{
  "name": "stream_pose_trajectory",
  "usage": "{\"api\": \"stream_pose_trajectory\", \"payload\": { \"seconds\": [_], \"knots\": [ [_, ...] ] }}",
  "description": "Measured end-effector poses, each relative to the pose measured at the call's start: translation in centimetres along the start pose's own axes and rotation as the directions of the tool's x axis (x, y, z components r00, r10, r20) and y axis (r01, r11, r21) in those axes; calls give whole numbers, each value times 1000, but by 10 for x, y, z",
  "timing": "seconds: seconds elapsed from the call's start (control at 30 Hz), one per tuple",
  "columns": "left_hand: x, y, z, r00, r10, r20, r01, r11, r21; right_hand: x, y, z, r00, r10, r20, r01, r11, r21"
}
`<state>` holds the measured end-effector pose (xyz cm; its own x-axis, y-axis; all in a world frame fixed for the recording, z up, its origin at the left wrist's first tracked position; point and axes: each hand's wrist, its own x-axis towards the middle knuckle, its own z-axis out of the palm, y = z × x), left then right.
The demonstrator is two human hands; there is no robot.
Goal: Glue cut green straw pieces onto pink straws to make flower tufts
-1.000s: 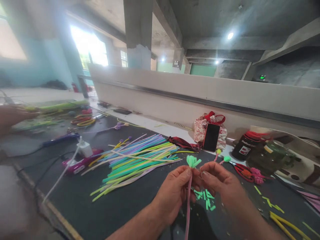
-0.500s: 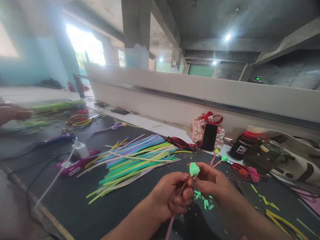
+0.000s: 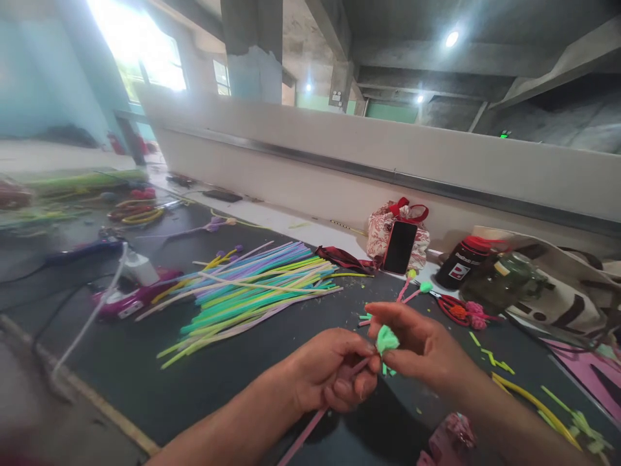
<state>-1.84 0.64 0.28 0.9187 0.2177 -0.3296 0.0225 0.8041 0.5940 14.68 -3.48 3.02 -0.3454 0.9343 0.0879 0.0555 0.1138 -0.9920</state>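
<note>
My left hand (image 3: 330,372) is closed in a pinch round a pink fuzzy pipe-cleaner stem (image 3: 308,430), which slants down toward the bottom edge. At the stem's upper end sits a small mint-green pipe-cleaner flower (image 3: 387,339). My right hand (image 3: 424,340) curves about this flower, thumb against its lower side and forefinger arched above it. Its other fingers are mostly hidden. Short green cut pieces (image 3: 387,369) lie on the dark table below, partly covered by the hands. Left of my hands is a spread pile of pastel pipe cleaners (image 3: 257,294).
Behind my hands lie red-handled pliers (image 3: 451,312), a phone (image 3: 400,248) against a patterned bag (image 3: 378,233), and a black bottle (image 3: 463,265). A magenta power strip (image 3: 129,301) with a white cable is at left. Yellow stems (image 3: 533,404) and a pinkish bundle (image 3: 449,440) lie near right.
The view has tilted down and shifted slightly. My right forefinger has lifted and straightened over the green flower, which now tilts more to the right. The pinkish bundle has come into view.
</note>
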Motion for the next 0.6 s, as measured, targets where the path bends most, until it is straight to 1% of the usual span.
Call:
{"api": "stream_pose_trajectory", "payload": {
  "seconds": [0.13, 0.23, 0.33, 0.4, 0.5, 0.6],
  "knots": [
    [1, 0, 4, 995, 62, -77, -57, 996, 65, -2, 0, -3, 1000, 25, -18, -25, 999, -30],
    [0, -1, 7, 971, 201, -129, -180, 971, 158, -3, -2, -4, 995, 65, -74, -70, 995, -75],
    [-1, -4, 9, 938, 321, -131, -289, 932, 219, -2, -4, -3, 983, 107, -149, -133, 974, -183],
    [-1, -6, 9, 928, 348, -131, -315, 922, 225, -2, -3, -2, 979, 95, -182, -147, 942, -300],
    [1, -8, 9, 924, 359, -132, -325, 919, 224, -2, 0, 0, 982, 29, -185, -114, 875, -471],
    [2, -7, 7, 928, 339, -154, -299, 925, 235, -3, 0, 2, 986, -6, -167, -86, 838, -538]
  ]
}}
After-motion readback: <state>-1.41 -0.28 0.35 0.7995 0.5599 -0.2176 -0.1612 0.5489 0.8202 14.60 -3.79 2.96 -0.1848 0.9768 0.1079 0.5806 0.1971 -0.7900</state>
